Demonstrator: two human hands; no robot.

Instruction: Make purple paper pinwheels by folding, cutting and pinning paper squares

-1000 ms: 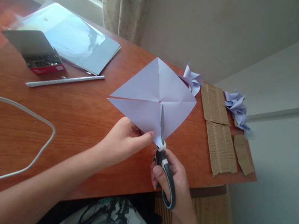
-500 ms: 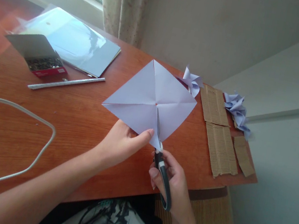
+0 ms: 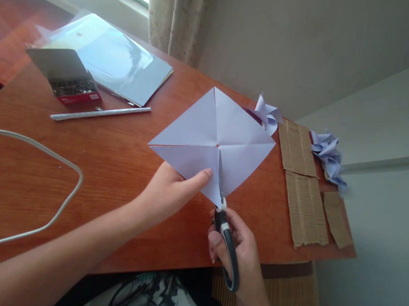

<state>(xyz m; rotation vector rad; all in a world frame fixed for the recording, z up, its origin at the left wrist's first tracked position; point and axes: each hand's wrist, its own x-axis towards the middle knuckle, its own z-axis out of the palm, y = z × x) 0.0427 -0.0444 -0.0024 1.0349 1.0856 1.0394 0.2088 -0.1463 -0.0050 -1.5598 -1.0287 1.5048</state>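
The cut along the crease of the paper square (image 3: 211, 146) goes best if the blades keep to the fold line and stop short of the centre. The left hand (image 3: 168, 194) pinches the paper's near edge, thumb on top, holding it raised just above the desk (image 3: 117, 159). The right hand (image 3: 237, 250) is closed around the scissors (image 3: 225, 229), blades in the near corner.

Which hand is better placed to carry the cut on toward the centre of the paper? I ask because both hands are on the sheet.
Probably the right hand: it holds the scissors, blades already in the paper square. The left hand only pinches the sheet's edge.
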